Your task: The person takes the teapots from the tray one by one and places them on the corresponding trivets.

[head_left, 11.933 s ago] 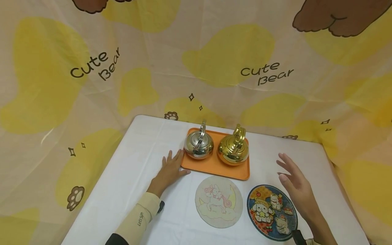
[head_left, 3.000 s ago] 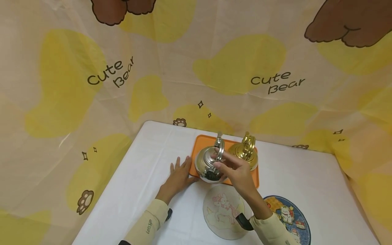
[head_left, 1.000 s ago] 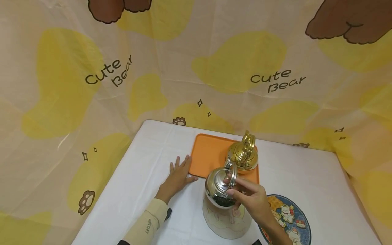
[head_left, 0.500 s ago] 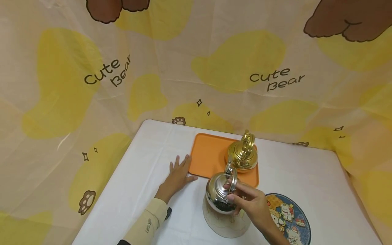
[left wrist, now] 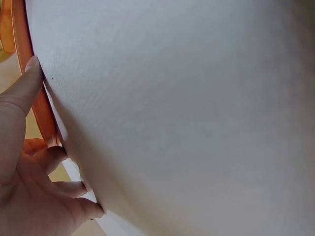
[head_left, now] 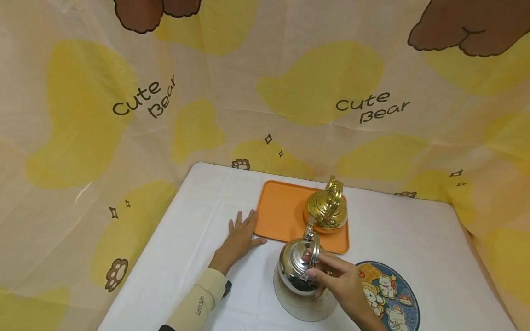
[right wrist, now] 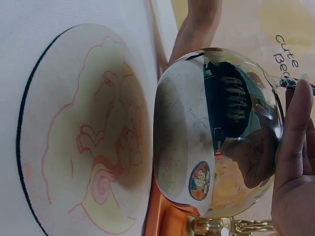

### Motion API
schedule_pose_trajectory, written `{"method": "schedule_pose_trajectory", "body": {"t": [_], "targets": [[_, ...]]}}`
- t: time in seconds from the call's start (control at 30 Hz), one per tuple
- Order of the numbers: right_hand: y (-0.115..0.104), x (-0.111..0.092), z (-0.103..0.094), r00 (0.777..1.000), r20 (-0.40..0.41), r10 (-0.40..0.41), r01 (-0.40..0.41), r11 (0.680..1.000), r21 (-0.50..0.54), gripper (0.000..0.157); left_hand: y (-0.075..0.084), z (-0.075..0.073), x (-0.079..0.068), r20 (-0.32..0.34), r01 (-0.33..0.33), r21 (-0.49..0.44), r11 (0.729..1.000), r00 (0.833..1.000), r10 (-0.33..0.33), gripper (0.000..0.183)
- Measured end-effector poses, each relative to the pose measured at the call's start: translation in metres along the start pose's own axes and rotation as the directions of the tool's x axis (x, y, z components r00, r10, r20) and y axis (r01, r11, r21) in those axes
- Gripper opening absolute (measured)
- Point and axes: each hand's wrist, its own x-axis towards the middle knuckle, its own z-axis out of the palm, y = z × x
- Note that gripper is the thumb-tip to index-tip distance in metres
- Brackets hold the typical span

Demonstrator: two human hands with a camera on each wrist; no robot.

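My right hand (head_left: 343, 278) grips the raised handle of a shiny silver teapot (head_left: 291, 264) between thumb and fingers. The teapot is upright over the pale round mat (head_left: 304, 312), which has a pink unicorn drawing; in the right wrist view its base is right at the mat's surface. My left hand (head_left: 236, 241) lies with spread fingers on the table at the left edge of the orange tray (head_left: 275, 209). In the left wrist view the thumb (left wrist: 29, 81) touches the tray's rim. On the tray's right half stands a gold teapot (head_left: 325, 211).
A blue round mat (head_left: 403, 285) with cartoon animals lies to the right, partly behind my right forearm. The white table (head_left: 240, 299) backs onto a yellow-patterned cloth (head_left: 232, 69). The tray's front edge lies just behind the silver teapot.
Since the earlier frames my right hand has lifted the silver teapot off the tray's left half and brought it toward me, then lower over the pale mat. The left hand has stayed at the tray.
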Motion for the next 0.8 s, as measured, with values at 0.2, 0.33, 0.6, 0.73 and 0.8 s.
{"method": "schedule_pose_trajectory", "body": {"t": [0.2, 0.33, 0.6, 0.73, 0.8], "targets": [[0.003, -0.004, 0.001, 0.999, -0.017, 0.038, -0.038, 0.999, -0.004, 0.040, 0.000, 0.000, 0.001, 0.003, 0.000, 0.004, 1.000, 1.000, 0.000, 0.097], [0.004, -0.007, 0.000, 0.998, -0.028, 0.052, -0.052, 0.999, -0.003, 0.040, 0.000, 0.001, 0.002, 0.002, -0.002, 0.012, 1.000, 1.000, 0.002, 0.096], [0.005, -0.013, -0.002, 0.996, -0.043, 0.082, -0.082, 0.997, 0.002, 0.037, 0.001, -0.001, -0.001, 0.013, 0.000, -0.007, 1.000, 1.000, 0.000, 0.096], [0.005, -0.016, -0.002, 0.994, -0.054, 0.096, -0.097, 0.995, -0.007, 0.037, 0.002, -0.002, 0.000, 0.014, 0.000, -0.007, 1.000, 1.000, 0.000, 0.095], [0.005, -0.017, -0.001, 0.992, -0.065, 0.107, -0.108, 0.994, -0.007, 0.037, 0.002, -0.002, 0.000, 0.014, 0.001, -0.008, 1.000, 1.000, -0.001, 0.095]]}}
